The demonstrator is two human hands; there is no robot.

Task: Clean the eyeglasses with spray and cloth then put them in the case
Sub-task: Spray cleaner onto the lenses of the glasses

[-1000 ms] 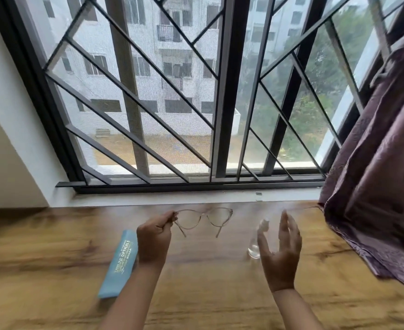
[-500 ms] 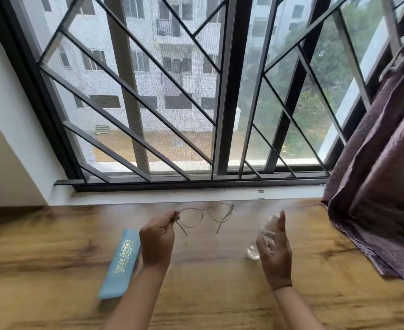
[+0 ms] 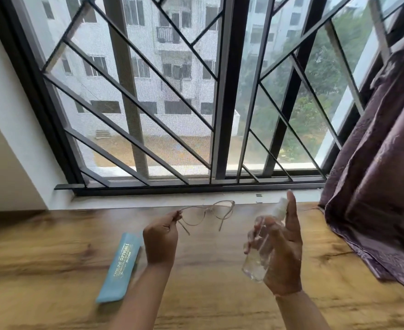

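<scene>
A person's two hands are raised over a wooden table (image 3: 53,258) in front of a barred window. The left hand (image 3: 160,239) pinches a pair of thin-rimmed eyeglasses (image 3: 210,211) at one hinge, arms unfolded. The lenses hang in the air away from the palm, probably so that both stay bare and free of fingerprints. The right hand (image 3: 282,253) wraps a small clear spray bottle (image 3: 260,256), lifted off the table. The forefinger stands straight beside the white nozzle, apparently ready to settle on top and press. The bottle tilts toward the glasses but is near them, not touching, which suits misting the lenses.

A blue eyeglass case (image 3: 121,265) with gold lettering lies flat on the table just left of the left forearm, within reach for later. No cleaning cloth is visible. A purple curtain (image 3: 382,163) hangs at the right.
</scene>
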